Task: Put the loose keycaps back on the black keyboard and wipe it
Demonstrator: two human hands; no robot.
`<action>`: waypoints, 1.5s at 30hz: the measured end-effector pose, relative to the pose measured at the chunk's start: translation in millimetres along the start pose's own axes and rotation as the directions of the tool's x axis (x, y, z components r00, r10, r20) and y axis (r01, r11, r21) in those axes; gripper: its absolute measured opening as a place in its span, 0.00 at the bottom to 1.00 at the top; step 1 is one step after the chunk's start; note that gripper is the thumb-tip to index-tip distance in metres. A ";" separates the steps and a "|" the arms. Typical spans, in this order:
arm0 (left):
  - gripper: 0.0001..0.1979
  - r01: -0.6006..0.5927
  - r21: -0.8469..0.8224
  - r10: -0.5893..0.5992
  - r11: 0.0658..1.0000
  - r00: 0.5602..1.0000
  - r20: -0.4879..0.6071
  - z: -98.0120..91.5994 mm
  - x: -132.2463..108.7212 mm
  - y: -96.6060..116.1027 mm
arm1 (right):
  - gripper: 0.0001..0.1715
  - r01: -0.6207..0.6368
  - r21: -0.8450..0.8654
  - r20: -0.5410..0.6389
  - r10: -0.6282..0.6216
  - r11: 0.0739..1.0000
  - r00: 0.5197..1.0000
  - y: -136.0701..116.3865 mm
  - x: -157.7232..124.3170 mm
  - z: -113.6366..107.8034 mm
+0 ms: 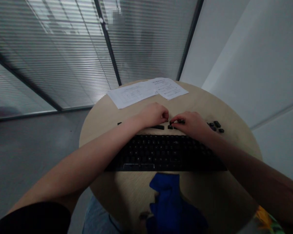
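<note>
A black keyboard (151,151) lies across the table in front of me, with a gap in its frame of keys that I cannot make out clearly. Just beyond its far edge, loose black keycaps sit in a row, among them a long spacebar-like keycap (158,127) and a small keycap (170,127). My left hand (154,114) is above the long one, its fingers curled together; what they hold, if anything, is too small to name. Facing it, my right hand (191,123) pinches a small black keycap between thumb and forefinger.
More loose keycaps (216,124) lie to the right of my right hand. Printed paper sheets (136,92) rest at the round table's (239,130) far side. A blue cloth (168,198) is at the near edge. Glass with blinds (146,45) and a white wall (266,65) stand behind.
</note>
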State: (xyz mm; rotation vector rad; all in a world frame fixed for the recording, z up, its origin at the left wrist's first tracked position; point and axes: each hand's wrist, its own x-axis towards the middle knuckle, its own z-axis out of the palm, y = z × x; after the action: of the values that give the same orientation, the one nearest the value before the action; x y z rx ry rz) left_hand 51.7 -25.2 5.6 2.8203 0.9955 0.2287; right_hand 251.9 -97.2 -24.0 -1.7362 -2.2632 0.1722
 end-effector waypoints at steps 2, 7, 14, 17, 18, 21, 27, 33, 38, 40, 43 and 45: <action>0.06 -0.032 -0.066 0.028 0.997 0.997 -0.068 -12.1 -40.3 11.9 | 0.13 0.101 0.097 -0.050 -0.097 0.990 0.994 -16.6 -28.5 4.5; 0.04 -0.094 -0.169 0.082 0.981 0.993 -0.079 1.4 -131.6 44.0 | 0.08 0.391 0.189 -0.173 -0.361 0.901 0.916 -47.4 -84.1 40.7; 0.04 -0.079 -0.173 0.056 0.982 0.990 -0.130 43.7 -153.2 51.7 | 0.12 0.371 0.101 -0.241 -0.339 0.923 0.909 -47.7 -90.2 67.3; 0.05 -0.100 -0.167 0.069 0.981 0.981 -0.182 48.6 -153.4 50.9 | 0.14 0.380 0.102 -0.246 -0.346 0.919 0.905 -45.8 -90.7 70.0; 0.05 -0.111 -0.165 0.077 0.980 0.977 -0.200 50.0 -154.2 50.8 | 0.14 0.384 0.105 -0.247 -0.350 0.918 0.904 -45.5 -91.2 70.6; 0.06 -0.130 -0.148 0.094 0.980 0.968 -0.234 53.4 -156.9 51.5 | 0.15 0.392 0.101 -0.241 -0.360 0.914 0.901 -45.7 -92.5 71.0; 0.07 -0.128 -0.050 0.113 0.990 0.964 -0.241 52.7 -157.3 55.1 | 0.13 0.411 0.009 -0.326 -0.386 0.912 0.863 -47.7 -93.8 67.9; 0.05 -0.014 -0.001 0.014 1.000 0.988 -0.155 47.6 -159.3 57.7 | 0.12 0.422 0.007 -0.305 -0.400 0.906 0.864 -52.5 -95.9 66.6; 0.05 -0.045 -0.004 0.044 0.999 0.996 -0.074 10.4 -145.9 61.9 | 0.15 0.382 0.006 -0.343 -0.357 0.924 0.869 -39.3 -90.0 35.0; 0.06 -0.068 -0.009 0.067 0.998 0.993 -0.098 -8.7 -120.0 60.5 | 0.18 0.251 0.024 -0.346 -0.227 0.968 0.910 -20.4 -78.6 12.1; 0.09 -0.001 0.008 0.001 1.000 0.996 -0.093 -21.1 -57.4 52.6 | 0.18 -0.013 0.005 -0.248 0.013 1.000 0.969 19.2 -50.8 -16.6; 0.09 0.060 0.017 -0.059 0.998 0.998 -0.023 -14.9 -11.5 45.3 | 0.17 -0.148 -0.045 -0.145 0.140 0.988 0.979 44.9 -30.7 -25.5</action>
State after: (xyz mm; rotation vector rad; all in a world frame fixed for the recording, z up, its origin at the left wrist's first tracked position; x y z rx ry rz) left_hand 67.7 -66.2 27.3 2.8049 1.0895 0.2473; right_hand 308.3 -116.6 -16.1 -1.8791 -2.0617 0.0142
